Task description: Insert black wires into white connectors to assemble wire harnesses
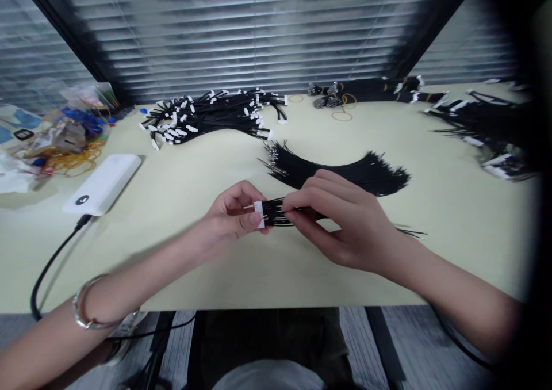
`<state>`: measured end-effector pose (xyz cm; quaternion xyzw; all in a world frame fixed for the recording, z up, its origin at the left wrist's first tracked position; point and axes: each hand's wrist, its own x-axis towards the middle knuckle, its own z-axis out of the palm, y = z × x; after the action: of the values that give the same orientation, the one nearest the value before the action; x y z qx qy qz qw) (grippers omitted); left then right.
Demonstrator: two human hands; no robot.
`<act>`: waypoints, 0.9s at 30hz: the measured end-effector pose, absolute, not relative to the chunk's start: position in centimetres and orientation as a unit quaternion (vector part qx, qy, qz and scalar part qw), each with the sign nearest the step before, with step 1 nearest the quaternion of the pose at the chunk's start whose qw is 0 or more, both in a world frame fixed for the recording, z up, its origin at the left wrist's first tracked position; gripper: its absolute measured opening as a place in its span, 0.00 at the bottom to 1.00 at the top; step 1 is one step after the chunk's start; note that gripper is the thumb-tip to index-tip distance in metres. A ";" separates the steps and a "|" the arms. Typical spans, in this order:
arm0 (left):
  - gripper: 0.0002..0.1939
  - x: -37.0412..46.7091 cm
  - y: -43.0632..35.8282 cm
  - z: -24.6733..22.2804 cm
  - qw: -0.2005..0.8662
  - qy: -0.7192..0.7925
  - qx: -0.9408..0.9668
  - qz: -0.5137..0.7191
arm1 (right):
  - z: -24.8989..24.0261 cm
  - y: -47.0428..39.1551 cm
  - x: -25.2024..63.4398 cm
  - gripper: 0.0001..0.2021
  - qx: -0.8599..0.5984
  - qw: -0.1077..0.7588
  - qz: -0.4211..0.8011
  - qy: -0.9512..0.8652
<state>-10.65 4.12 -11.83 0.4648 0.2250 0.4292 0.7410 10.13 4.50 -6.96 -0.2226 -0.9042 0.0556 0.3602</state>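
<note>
Between thumb and fingers, my left hand (239,210) pinches a white connector (259,213) held over the near middle of the table. Several black wires (273,212) run out of its right side. My right hand (345,220) is closed with thumb and forefinger on these wires, just right of the connector; its palm hides part of them. Loose wire ends (411,232) show beyond the right wrist. Behind the right hand lies a fanned bundle of loose black wires (319,168) with bare-looking metal tips at its left end.
At the back left is a pile of black cables with white connectors (215,117). Banded black wire bundles (371,90) lie at the back right, more cables (495,125) at far right. A white power bank (106,183) with a cord and bagged odds and ends (64,134) are on the left.
</note>
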 end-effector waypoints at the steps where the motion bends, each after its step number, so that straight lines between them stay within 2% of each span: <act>1: 0.09 -10.7 4.1 -11.8 0.741 0.224 0.465 0.430 | -7.0 4.5 10.1 0.04 -0.226 0.365 0.054 -0.901; 27: 0.10 -10.6 4.2 -11.8 0.747 0.201 0.469 0.427 | -6.8 4.0 10.0 0.04 -0.259 0.370 -0.026 -0.892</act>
<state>-10.62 4.16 -11.83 0.4686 0.2008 0.4272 0.7467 10.03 4.03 -6.84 -0.2595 -0.8917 -0.0264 0.3700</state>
